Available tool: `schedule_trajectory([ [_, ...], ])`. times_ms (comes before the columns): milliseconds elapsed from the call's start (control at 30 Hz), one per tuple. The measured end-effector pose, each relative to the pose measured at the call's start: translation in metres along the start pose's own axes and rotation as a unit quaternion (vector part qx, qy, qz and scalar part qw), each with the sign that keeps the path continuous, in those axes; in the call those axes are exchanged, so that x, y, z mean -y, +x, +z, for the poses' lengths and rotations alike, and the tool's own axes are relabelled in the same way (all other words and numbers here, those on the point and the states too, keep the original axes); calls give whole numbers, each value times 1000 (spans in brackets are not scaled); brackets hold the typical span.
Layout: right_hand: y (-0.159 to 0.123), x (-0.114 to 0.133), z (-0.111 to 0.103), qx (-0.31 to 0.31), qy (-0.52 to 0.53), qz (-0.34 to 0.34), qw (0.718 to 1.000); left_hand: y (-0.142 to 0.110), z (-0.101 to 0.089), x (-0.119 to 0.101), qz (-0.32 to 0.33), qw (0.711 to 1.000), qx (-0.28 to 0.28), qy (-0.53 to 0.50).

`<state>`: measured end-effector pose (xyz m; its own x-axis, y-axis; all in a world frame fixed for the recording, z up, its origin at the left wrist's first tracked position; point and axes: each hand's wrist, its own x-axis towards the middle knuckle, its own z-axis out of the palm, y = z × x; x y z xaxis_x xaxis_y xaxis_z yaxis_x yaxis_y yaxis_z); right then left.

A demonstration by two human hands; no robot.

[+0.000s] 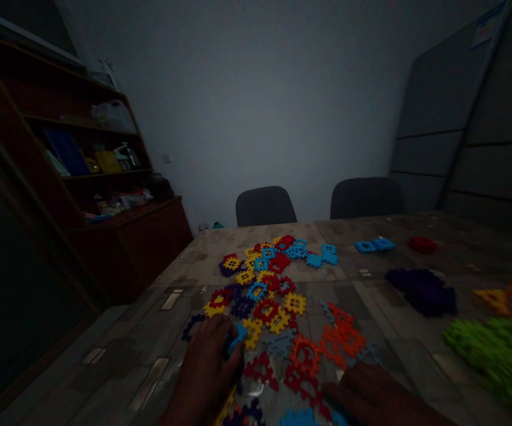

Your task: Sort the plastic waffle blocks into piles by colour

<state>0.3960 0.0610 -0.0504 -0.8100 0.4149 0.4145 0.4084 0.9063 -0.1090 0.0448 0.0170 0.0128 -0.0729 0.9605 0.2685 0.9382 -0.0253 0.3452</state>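
Observation:
Many flat, interlocking plastic pieces (274, 296) in red, yellow, blue, purple and orange lie scattered over the patterned table (149, 331). My left hand (209, 361) rests on the near edge of this scatter, fingers curled around a blue piece (237, 337). My right hand (371, 393) lies low at the bottom right, fingers pointing left and touching red pieces (300, 378). The room is dim and the finger details are hard to make out.
Sorted piles sit to the right: green (495, 355), purple (422, 290), orange-yellow (508, 296), a small blue group (373, 244) and a red piece (422, 244). Two dark chairs (265, 206) stand at the far table edge. A wooden shelf unit (96, 177) fills the left.

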Motion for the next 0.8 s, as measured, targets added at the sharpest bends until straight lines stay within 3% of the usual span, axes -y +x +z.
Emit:
schedule_trajectory([
  [100,-5,-7,28,-9,-21,-29,999,-2,5,0,18,992,-59,-111],
  [167,-5,-9,26,5,11,-18,1000,-4,6,-3,16,984,-72,-163],
  [233,-3,-7,3,29,60,7,998,-8,5,-8,19,981,-50,-186],
  [300,2,-1,-33,66,99,55,991,-12,1,-16,46,981,-22,-188],
  [400,7,6,-86,143,126,145,971,-17,-4,-35,142,976,-5,-167],
  [467,7,6,-107,142,102,177,969,-19,-3,-53,207,967,11,-148],
  [533,4,-1,-114,107,76,190,973,-20,6,-74,250,958,28,-139],
  [633,-4,-14,-109,63,49,183,980,-20,37,-103,306,940,60,-137],
  [733,-10,-21,-105,64,32,175,982,-20,70,-122,332,935,49,-112],
  [800,-11,-21,-106,69,30,176,981,-19,78,-126,341,933,55,-104],
])
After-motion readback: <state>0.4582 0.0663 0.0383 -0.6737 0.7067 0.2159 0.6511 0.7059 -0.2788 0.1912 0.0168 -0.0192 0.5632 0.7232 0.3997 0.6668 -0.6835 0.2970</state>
